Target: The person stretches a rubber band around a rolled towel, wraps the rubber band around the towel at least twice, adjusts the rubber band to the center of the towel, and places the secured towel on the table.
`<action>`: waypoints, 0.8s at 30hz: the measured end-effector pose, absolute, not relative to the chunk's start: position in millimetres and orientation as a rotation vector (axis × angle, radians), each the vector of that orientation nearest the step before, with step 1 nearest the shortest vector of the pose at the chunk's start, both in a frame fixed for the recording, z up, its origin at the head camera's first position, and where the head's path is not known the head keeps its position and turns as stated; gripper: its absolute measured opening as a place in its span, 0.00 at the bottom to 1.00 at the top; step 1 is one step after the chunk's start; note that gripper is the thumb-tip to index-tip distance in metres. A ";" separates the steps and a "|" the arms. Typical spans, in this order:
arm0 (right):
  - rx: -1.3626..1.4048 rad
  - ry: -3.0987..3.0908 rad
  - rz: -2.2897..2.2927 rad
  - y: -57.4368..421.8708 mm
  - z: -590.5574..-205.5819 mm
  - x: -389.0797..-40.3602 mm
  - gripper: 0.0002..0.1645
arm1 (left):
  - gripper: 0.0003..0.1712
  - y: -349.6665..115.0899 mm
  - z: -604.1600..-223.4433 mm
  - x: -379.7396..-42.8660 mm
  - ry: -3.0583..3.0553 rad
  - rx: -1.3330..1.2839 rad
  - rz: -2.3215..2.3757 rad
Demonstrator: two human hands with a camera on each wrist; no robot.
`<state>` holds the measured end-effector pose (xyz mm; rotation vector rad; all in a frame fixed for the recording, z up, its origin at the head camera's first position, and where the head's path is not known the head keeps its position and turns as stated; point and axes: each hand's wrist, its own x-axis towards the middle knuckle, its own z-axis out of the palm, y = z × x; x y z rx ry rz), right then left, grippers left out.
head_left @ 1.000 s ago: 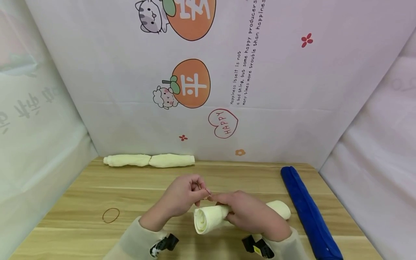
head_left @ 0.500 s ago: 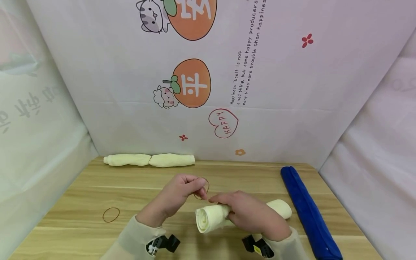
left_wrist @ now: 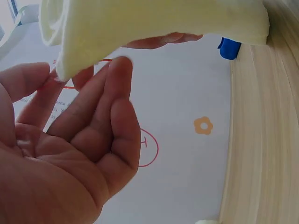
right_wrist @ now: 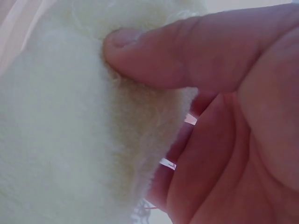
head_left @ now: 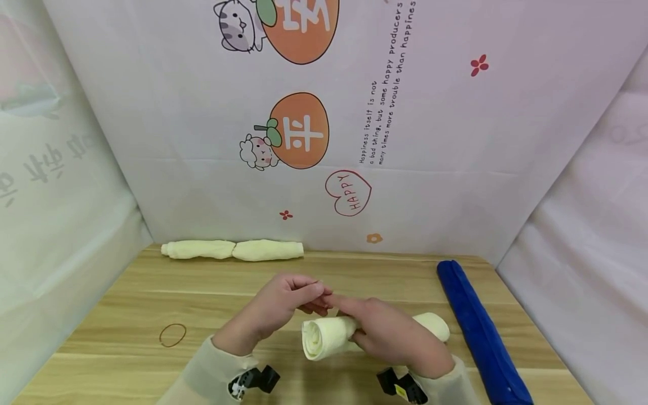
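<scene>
A pale yellow rolled towel [head_left: 329, 339] lies slantwise above the table in the head view, its spiral end facing left. My right hand [head_left: 392, 332] grips it round the middle; in the right wrist view the thumb [right_wrist: 140, 56] presses into the fluffy cloth. Beside the roll, my left hand [head_left: 286, 301] has its fingertips at the right index finger. The left wrist view shows a thin reddish rubber band [left_wrist: 69, 87] at its thumb and fingers, partly hidden behind them and the towel.
Another rubber band [head_left: 160, 338] lies on the wooden table [head_left: 111, 315] at left. A tied pale yellow roll [head_left: 268, 250] rests along the back wall. At right lies a long blue rolled towel [head_left: 481, 326]. White printed cloth walls enclose the table.
Half a second ago the band showed as a loop at my left fingers, apart from the right hand. Now the left fingertips have moved right to the right index finger. The right hand keeps its grip.
</scene>
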<state>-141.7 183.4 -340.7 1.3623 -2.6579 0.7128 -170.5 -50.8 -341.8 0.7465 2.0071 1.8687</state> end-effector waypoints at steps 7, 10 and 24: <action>1.426 -2.632 0.765 183.8 -340.8 -143.1 0.44 | 0.17 -49.0 -343.2 -171.2 1.969 0.775 1.848; 1.453 -2.620 0.772 184.5 -341.0 -143.4 0.41 | 0.19 -49.0 -343.7 -171.5 1.979 0.741 1.853; 1.474 -2.599 0.740 186.1 -341.4 -142.9 0.38 | 0.25 -44.7 -347.1 -174.2 1.674 0.508 2.339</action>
